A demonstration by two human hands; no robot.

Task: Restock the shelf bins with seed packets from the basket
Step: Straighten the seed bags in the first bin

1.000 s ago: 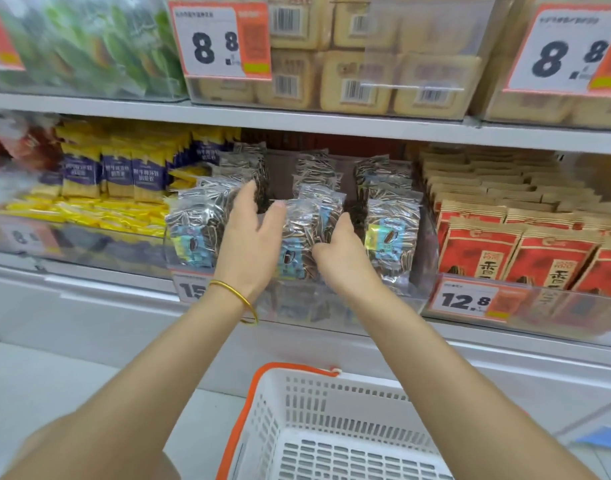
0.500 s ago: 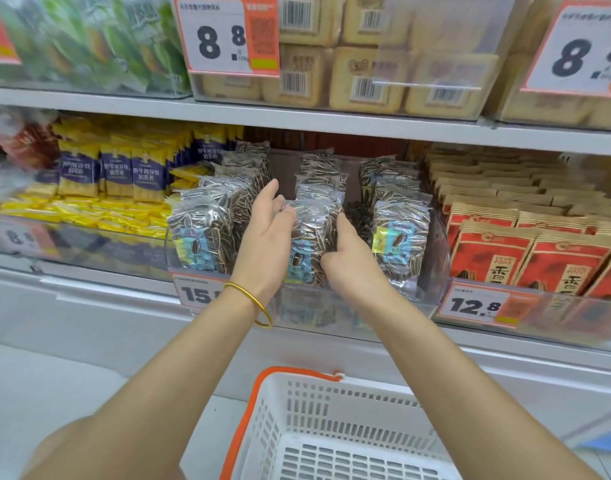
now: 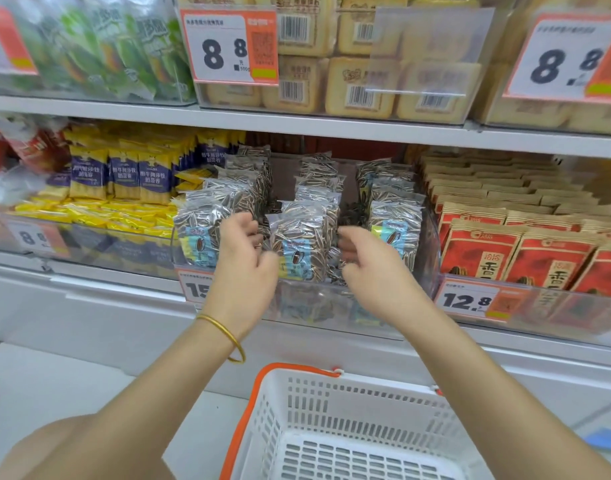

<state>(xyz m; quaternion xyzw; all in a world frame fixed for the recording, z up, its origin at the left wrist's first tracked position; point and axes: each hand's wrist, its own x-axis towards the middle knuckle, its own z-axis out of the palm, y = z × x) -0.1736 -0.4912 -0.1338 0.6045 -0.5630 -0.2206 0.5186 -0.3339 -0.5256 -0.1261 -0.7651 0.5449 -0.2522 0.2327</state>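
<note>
Setting: we look down our own arms at a shop shelf. A clear plastic shelf bin (image 3: 431, 237) sits straight ahead, and a white slotted plastic basket with an orange handle (image 3: 331, 400) sits below, near our body.
Task's thing: silver-and-black striped seed packets with a pale blue label stand in three rows inside the bin. The front packet of the middle row (image 3: 305, 244) stands upright, its long axis vertical and its label facing us.
Left hand (image 3: 243, 261): fingers loosely curled, just beside the middle packet's left edge. It grasps nothing that we can see. A thin gold bangle (image 3: 227, 336) circles the wrist.
Right hand (image 3: 368, 271): fingers loosely curled, just beside the packet's right edge, also grasping nothing in view.
Key relation: the middle packet lies between the two hands and slightly above them. The left thumb looks a shade nearer to it than the right fingertips. We cannot tell whether either hand touches it.
Neighbours: the left row of seed packets (image 3: 200, 233) and the right row (image 3: 395, 230) flank the hands. Red foil snack bags (image 3: 480, 258) fill the next bin on the right.
Basket: no packets show in the part in view.
Our judgement: the middle row looks seated, so the next reach would go down and back to the basket.
</note>
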